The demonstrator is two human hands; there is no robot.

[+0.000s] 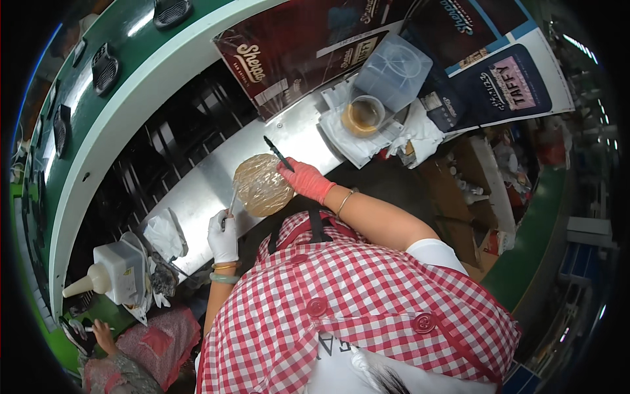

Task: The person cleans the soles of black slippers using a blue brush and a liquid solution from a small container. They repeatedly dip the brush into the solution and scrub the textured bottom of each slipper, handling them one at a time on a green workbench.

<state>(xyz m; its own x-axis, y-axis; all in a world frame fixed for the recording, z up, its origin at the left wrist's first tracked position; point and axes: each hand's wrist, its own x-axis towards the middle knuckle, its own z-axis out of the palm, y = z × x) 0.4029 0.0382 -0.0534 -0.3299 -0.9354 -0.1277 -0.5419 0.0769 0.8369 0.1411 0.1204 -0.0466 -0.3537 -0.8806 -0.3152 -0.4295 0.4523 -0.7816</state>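
Observation:
My right hand (306,181), in a coral-pink glove, is closed on a narrow black strip (278,152) whose free end points up and away to the left. Next to it, on the metal tabletop (216,176), lies a round tan disc (263,186) covered in crinkled clear film. My left hand (223,237), in a white glove, is closed around a thin pale stick (233,199) that reaches up to the disc's left edge. A small dark piece shows at the left fingers; I cannot make out what it is.
A clear cup of amber liquid (362,117) and a translucent tub (394,71) stand at the back right on white sheets. A white bottle with a cone nozzle (118,272) is at left. Black soles (105,69) line the green conveyor (141,46). Another person's hand (103,335) works at lower left.

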